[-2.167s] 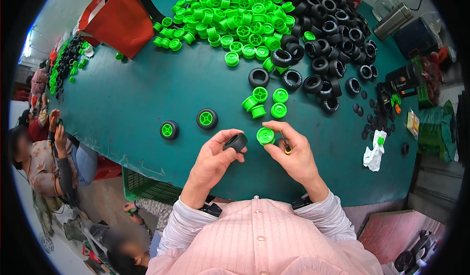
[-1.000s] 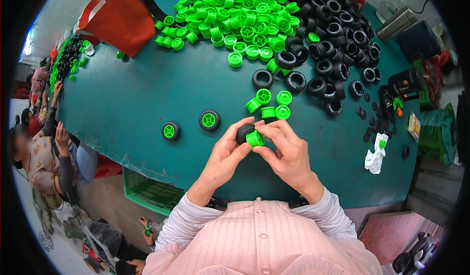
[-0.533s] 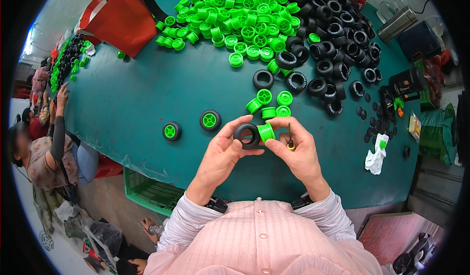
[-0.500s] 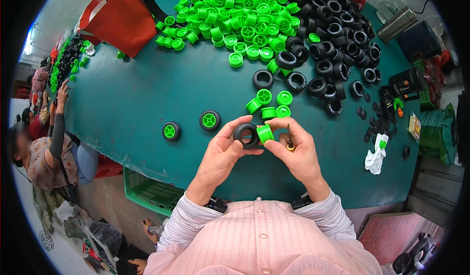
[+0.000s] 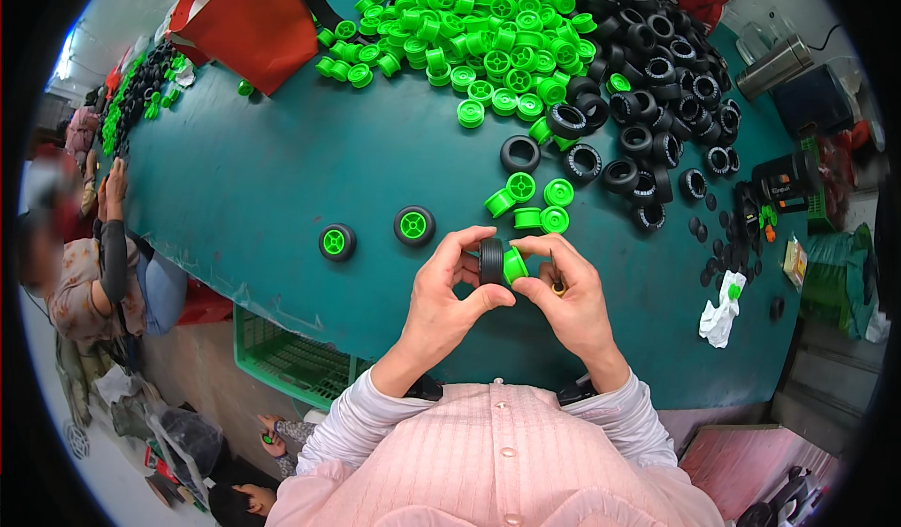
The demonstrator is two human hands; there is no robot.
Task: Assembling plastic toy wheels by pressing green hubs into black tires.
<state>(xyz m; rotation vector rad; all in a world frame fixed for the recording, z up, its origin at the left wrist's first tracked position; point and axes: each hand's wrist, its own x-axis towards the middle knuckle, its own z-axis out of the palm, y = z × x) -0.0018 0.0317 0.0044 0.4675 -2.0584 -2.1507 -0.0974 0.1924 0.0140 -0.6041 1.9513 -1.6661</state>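
Above the near edge of the green table, my left hand [image 5: 439, 294] grips a black rubber tyre [image 5: 489, 261] between thumb and fingers. My right hand [image 5: 574, 294] pinches a bright green wheel rim [image 5: 514, 265], its end against the tyre's right side. Also tucked in my right hand is a small tool with a yellow end [image 5: 559, 289], mostly hidden by the fingers. Left of my hands lie two wheels with tyres on green rims, a nearer-to-hand wheel [image 5: 414, 226] and a farther wheel [image 5: 337, 242]. Several loose rims [image 5: 557, 192] lie just beyond my fingers.
A heap of green rims [image 5: 497, 59] and a heap of black tyres [image 5: 657, 69] cover the far side. A red bag [image 5: 253, 30] stands far left. Small black discs [image 5: 719, 245] and crumpled white paper [image 5: 717, 319] lie at right. Another person [image 5: 89, 288] works at the left.
The tyre has turned from showing its open hole to showing its tread edge-on, and the rim now meets its side. The whole view has shifted slightly.
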